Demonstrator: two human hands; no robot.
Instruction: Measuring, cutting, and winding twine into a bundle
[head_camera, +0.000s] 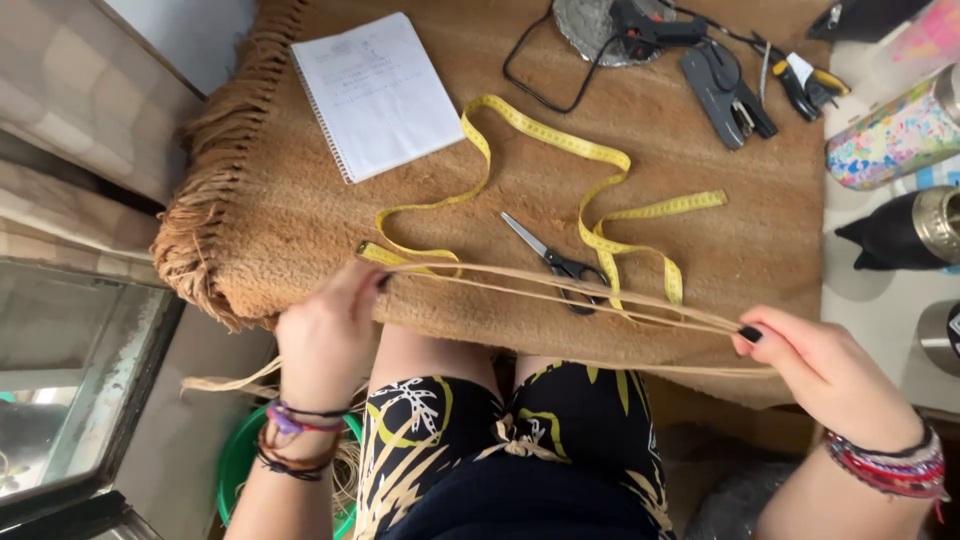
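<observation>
Rough fibrous mat (700, 240), matt straw strands (560, 285)

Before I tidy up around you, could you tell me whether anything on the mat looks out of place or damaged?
Nothing looks damaged or spilled. The yellow tape measure lies in loose loops across the mat, over the scissors. Both hands hold straw strands stretched taut.

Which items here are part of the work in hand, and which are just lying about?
In use: left hand, right hand, straw strands stretched between them, over the mat.

Lying about: tape measure, scissors, notepad, glue gun, hole punch, bottles.
</observation>
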